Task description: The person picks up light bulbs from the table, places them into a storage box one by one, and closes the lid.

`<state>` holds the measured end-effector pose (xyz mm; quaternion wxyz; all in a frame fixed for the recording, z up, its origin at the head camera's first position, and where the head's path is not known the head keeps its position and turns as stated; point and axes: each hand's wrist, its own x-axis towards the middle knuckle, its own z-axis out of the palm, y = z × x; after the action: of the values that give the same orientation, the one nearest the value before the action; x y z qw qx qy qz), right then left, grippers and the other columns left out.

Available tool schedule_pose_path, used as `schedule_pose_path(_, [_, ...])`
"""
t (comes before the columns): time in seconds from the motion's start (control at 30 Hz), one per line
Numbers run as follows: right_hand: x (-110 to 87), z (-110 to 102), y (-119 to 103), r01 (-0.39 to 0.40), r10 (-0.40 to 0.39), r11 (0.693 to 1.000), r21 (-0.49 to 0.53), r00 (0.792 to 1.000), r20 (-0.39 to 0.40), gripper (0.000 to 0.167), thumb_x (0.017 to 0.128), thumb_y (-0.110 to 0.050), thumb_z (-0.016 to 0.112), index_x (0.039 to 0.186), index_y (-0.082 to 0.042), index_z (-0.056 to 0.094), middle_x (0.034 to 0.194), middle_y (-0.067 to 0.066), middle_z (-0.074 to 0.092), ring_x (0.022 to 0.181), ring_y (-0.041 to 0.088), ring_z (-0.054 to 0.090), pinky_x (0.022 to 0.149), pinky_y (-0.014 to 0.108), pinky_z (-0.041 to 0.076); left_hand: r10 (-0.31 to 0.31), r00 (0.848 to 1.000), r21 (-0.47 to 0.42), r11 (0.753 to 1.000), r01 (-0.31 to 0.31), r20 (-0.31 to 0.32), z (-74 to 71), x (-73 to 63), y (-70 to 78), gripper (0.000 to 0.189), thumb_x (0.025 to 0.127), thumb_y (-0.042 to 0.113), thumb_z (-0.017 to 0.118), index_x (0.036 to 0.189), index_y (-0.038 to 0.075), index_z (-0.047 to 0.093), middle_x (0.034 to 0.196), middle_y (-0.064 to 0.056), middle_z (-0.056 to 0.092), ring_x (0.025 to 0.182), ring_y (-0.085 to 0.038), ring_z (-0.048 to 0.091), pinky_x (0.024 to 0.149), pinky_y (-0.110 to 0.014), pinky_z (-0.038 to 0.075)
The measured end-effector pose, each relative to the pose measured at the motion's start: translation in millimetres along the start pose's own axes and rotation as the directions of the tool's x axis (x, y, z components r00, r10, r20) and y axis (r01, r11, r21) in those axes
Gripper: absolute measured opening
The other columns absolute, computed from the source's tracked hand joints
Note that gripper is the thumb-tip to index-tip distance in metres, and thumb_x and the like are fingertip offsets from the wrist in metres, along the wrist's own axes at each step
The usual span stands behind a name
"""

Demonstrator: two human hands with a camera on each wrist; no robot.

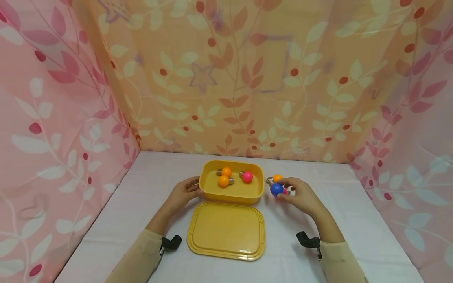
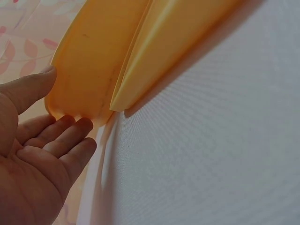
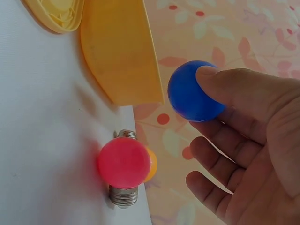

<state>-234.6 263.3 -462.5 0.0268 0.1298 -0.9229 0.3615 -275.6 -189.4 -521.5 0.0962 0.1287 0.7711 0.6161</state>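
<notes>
My right hand (image 1: 301,196) pinches a blue light bulb (image 3: 190,91) between thumb and fingers, raised beside the right end of a yellow plastic box (image 1: 231,196). Below that hand, a pink bulb (image 3: 124,162) and an orange bulb (image 1: 277,178) lie on the cloth, the orange one partly hidden in the right wrist view. Two orange bulbs (image 1: 223,181) and one pink bulb (image 1: 247,177) lie inside the box. My left hand (image 1: 181,193) rests its fingertips and thumb against the box's left end, fingers only loosely bent, as the left wrist view shows.
A yellow lid (image 1: 226,231) lies flat in front of the box. White cloth (image 1: 283,251) covers the table. Flowered curtains (image 1: 233,78) stand at the back and both sides. Black wrist mounts (image 1: 171,242) stick out from both sleeves.
</notes>
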Motion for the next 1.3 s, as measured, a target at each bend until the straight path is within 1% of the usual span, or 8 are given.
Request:
schedule_pose_path(0.2, [7.4,-5.2,-4.1,0.035,-0.035,0.999,-0.010,0.999,0.003,0.047,0.087,-0.032,0.084,0.129,-0.017,0.069,0.124,0.003,0.070,0.114,0.032,0.061,0.097,0.050,0.050,-0.010,1.000,-0.019,1.000,0.010,-0.003,0.9,1.0,-1.3,0.071,0.094,0.018,0.077,0.155,0.006,0.043,0.153,-0.020,0.050,0.138,-0.034,0.054,0.103,-0.031,0.053])
schedule_pose_path(0.37, [15.8,-13.6,-12.5,0.066,-0.066,0.998,-0.004,0.998,0.018,0.046,0.087,-0.028,0.083,0.130,-0.017,0.069,0.125,0.002,0.069,0.116,0.031,0.059,0.099,0.050,0.049,-0.010,1.000,-0.006,1.000,0.009,-0.011,1.4,1.1,-1.8,0.071,0.093,0.020,0.077,0.155,0.006,0.044,0.153,-0.021,0.051,0.138,-0.034,0.054,0.103,-0.032,0.053])
schedule_pose_path(0.63, [33.1,-25.7,-33.4,0.090,-0.088,0.996,-0.024,0.993,0.079,0.048,0.088,-0.027,0.083,0.132,-0.018,0.068,0.125,0.002,0.069,0.118,0.029,0.058,0.103,0.053,0.049,-0.021,1.000,-0.011,1.000,0.021,-0.008,1.5,-0.1,-1.5,0.071,0.094,0.018,0.077,0.155,0.006,0.043,0.153,-0.020,0.050,0.138,-0.034,0.054,0.103,-0.034,0.053])
schedule_pose_path(0.83, [50.3,-32.8,-51.4,0.107,-0.102,0.994,-0.035,0.987,0.126,0.045,0.088,-0.028,0.082,0.131,-0.022,0.069,0.122,0.001,0.068,0.119,0.027,0.058,0.103,0.055,0.050,-0.004,1.000,-0.003,1.000,0.004,-0.007,0.6,0.8,-2.0,0.071,0.094,0.020,0.077,0.155,0.006,0.043,0.154,-0.020,0.049,0.138,-0.035,0.053,0.105,-0.038,0.052])
schedule_pose_path(0.97, [63.9,-35.4,-61.3,0.121,-0.114,0.992,-0.029,0.979,0.170,0.046,0.089,-0.031,0.082,0.132,-0.028,0.068,0.122,-0.005,0.067,0.119,0.024,0.056,0.102,0.053,0.050,-0.004,1.000,0.009,1.000,0.005,-0.007,0.7,1.0,-2.4,0.071,0.094,0.020,0.076,0.155,0.006,0.043,0.156,-0.019,0.048,0.139,-0.035,0.052,0.106,-0.040,0.051])
schedule_pose_path(1.13, [82.4,-35.4,-72.6,0.197,-0.183,0.979,-0.042,0.957,0.223,0.047,0.089,-0.034,0.081,0.134,-0.032,0.067,0.123,-0.008,0.069,0.117,0.023,0.057,0.101,0.052,0.049,-0.011,1.000,0.005,1.000,0.011,-0.010,1.3,0.9,-1.1,0.071,0.094,0.019,0.077,0.155,0.006,0.043,0.155,-0.019,0.048,0.139,-0.034,0.053,0.107,-0.041,0.051])
schedule_pose_path(1.2, [89.9,-34.9,-77.1,0.210,-0.194,0.977,-0.042,0.951,0.242,0.047,0.090,-0.034,0.081,0.134,-0.029,0.068,0.124,-0.006,0.069,0.119,0.025,0.056,0.102,0.053,0.048,-0.015,1.000,0.010,1.000,0.015,-0.014,1.2,0.7,-0.8,0.071,0.094,0.019,0.077,0.155,0.007,0.043,0.155,-0.018,0.049,0.138,-0.034,0.053,0.107,-0.042,0.051])
schedule_pose_path(1.3, [101.5,-33.7,-84.1,0.207,-0.190,0.978,-0.038,0.946,0.264,0.045,0.089,-0.033,0.081,0.132,-0.025,0.069,0.123,-0.004,0.068,0.121,0.026,0.056,0.107,0.055,0.045,-0.010,1.000,0.023,1.000,0.010,-0.017,1.0,0.0,-0.5,0.071,0.094,0.020,0.076,0.155,0.007,0.043,0.155,-0.017,0.049,0.138,-0.033,0.054,0.107,-0.041,0.051])
